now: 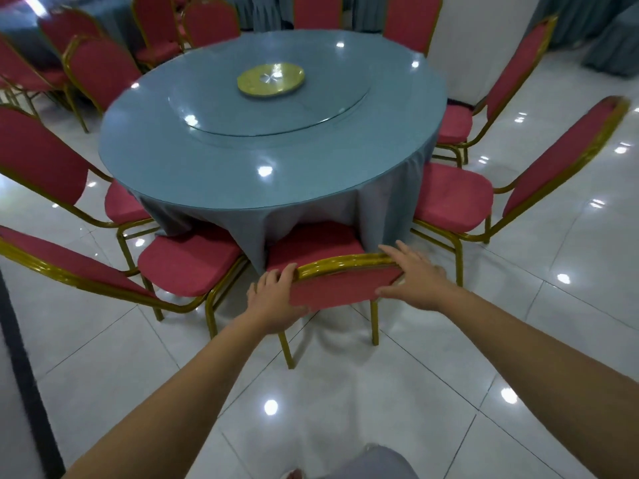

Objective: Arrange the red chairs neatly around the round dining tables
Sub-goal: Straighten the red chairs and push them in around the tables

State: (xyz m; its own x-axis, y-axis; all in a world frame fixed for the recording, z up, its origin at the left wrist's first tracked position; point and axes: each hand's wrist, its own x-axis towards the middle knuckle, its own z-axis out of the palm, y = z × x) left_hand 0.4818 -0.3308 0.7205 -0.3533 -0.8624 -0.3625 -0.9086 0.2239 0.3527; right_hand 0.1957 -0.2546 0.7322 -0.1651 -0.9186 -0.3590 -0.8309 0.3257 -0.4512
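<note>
Open floor [345, 392] behind chair [339, 292] gripped by left hand [273, 295], right hand [413, 278].

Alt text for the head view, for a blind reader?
The left hand and right hand hold a red chair by its backrest, seat against the blue-draped round table. Other red chairs ring it; a gold disc sits on its glass turntable.

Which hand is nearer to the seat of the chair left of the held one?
Left. The left hand grips the corner of the held chair nearest that seat; the right hand holds the far corner, further away.
</note>
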